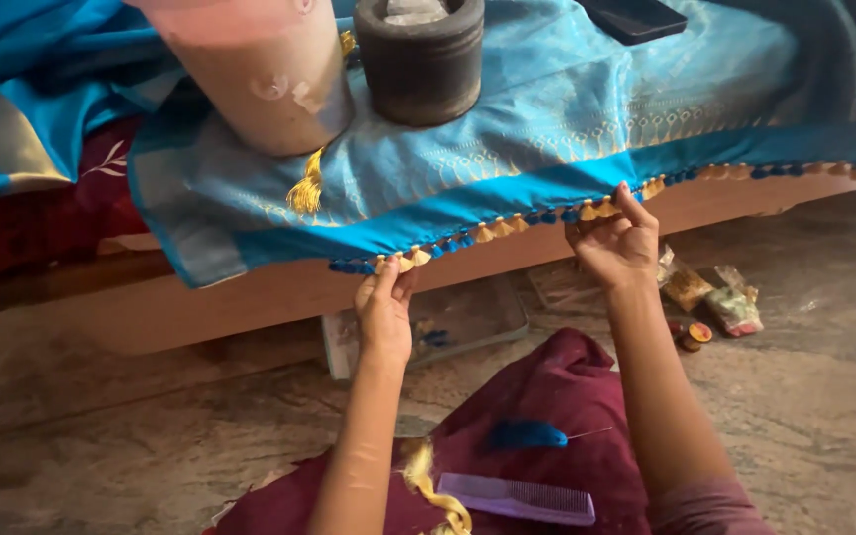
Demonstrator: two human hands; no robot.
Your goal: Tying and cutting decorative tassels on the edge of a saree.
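This looks like a room in a home used for handwork: a low wooden bed frame (250, 297) draped with a blue silk cloth with gold and blue tassels (507, 149) stands on a bare stone floor (101, 436). A dark stone mortar (420, 59) sits on the cloth, while a purple plastic comb (517, 497) and small thread spools (694, 335) lie below
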